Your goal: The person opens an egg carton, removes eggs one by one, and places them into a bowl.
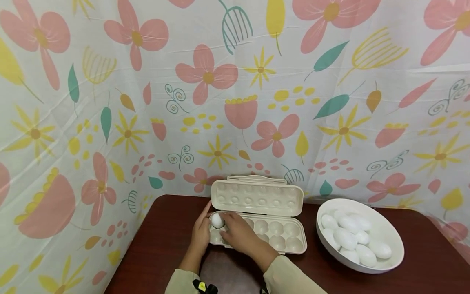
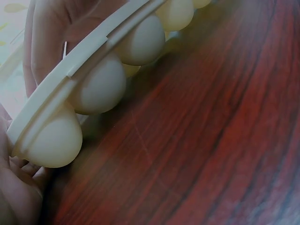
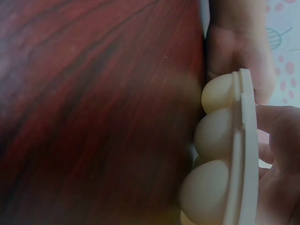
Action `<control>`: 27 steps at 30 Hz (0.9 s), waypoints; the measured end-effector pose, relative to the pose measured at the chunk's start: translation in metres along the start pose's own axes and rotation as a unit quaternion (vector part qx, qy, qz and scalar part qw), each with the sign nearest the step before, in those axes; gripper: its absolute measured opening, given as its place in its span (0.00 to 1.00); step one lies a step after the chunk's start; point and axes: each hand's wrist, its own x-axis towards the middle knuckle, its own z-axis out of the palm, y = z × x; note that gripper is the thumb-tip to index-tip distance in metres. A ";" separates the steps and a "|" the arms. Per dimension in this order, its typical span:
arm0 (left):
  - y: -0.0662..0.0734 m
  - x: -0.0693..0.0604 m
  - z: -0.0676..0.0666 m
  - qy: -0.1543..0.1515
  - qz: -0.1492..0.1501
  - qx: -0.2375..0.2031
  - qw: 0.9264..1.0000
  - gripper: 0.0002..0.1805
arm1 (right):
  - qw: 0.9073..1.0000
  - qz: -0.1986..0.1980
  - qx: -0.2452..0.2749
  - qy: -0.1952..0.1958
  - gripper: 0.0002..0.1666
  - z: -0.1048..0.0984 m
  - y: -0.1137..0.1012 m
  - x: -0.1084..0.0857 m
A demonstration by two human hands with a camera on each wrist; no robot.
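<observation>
A cream plastic egg carton [image 1: 257,249] lies on the table with its lid [image 1: 257,199] tipped back. My left hand [image 1: 200,233] grips the carton's left end; in the left wrist view some of its fingers [image 2: 29,168] show beside the end cup. Reaching over the tray from the right, my right hand [image 1: 240,234] holds a white egg [image 1: 217,220] at the back left cup. How deep the egg sits is hard to tell. The cups to the right hold nothing. Both wrist views show the rounded cup undersides [image 3: 206,187].
To the right of the carton stands a white bowl [image 1: 394,249] with several white eggs [image 1: 345,239]. The dark red wooden table [image 1: 158,237] meets a flower-patterned cloth [image 1: 205,122] behind and on the left.
</observation>
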 end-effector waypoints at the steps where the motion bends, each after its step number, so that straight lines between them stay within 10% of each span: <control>1: 0.000 0.000 0.000 -0.001 0.001 0.001 1.000 0.30 | 1.000 0.000 -0.004 0.003 0.33 0.001 0.000 0.001; 12: 0.027 -0.008 -0.003 -0.020 -0.005 -0.006 1.000 0.31 | 0.999 0.007 -0.043 0.029 0.29 0.011 -0.002 0.010; 20: 0.001 0.000 0.000 0.004 0.010 0.012 1.000 0.31 | 0.997 0.042 -0.057 0.033 0.29 0.020 -0.003 0.018; 27: 0.025 -0.008 -0.004 -0.017 -0.013 -0.003 1.000 0.31 | 0.997 0.048 -0.058 0.035 0.26 0.021 -0.005 0.021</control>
